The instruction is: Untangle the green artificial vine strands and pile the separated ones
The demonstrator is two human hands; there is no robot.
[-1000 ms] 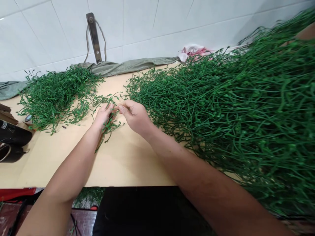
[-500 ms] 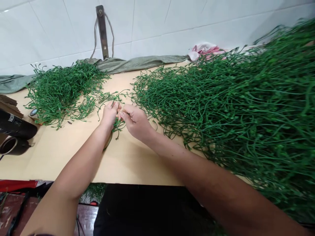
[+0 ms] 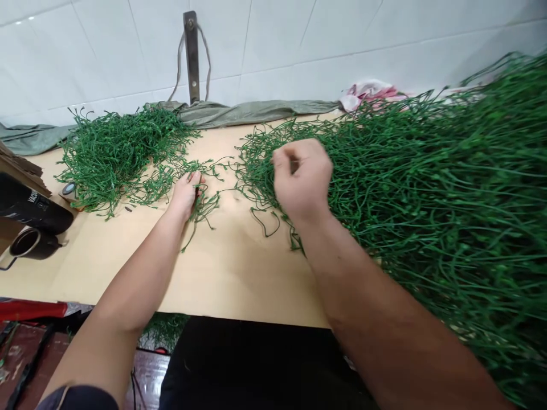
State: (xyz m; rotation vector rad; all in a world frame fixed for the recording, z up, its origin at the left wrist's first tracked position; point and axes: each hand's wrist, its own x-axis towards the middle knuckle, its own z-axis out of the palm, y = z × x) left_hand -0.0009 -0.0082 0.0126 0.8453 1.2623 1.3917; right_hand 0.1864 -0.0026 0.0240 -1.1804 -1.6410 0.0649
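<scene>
Long thin green stems tipped with small buds, looking like flowering chives, lie in a large heap (image 3: 410,188) on the right. A smaller heap (image 3: 123,142) sits at the left back. My left hand (image 3: 187,191) is closed round several chive stems (image 3: 204,209), whose budded ends hang out over the tabletop. Over the left edge of the large heap, my right hand (image 3: 303,176) is raised with thumb and fingers curled together. What it pinches, if anything, cannot be made out, and the hand is slightly blurred.
A black flask (image 3: 34,205) and a dark mug (image 3: 35,244) stand at the left edge of the table (image 3: 239,273). Rolled green cloth (image 3: 256,113) runs along the tiled wall, with a pink and white cloth (image 3: 370,95) at its right. Loose stems (image 3: 267,225) lie between the heaps.
My right hand has parted from my left and moved right and up, to the edge of the large heap. My left hand stays nearly in place, still holding stems. The view has shifted slightly.
</scene>
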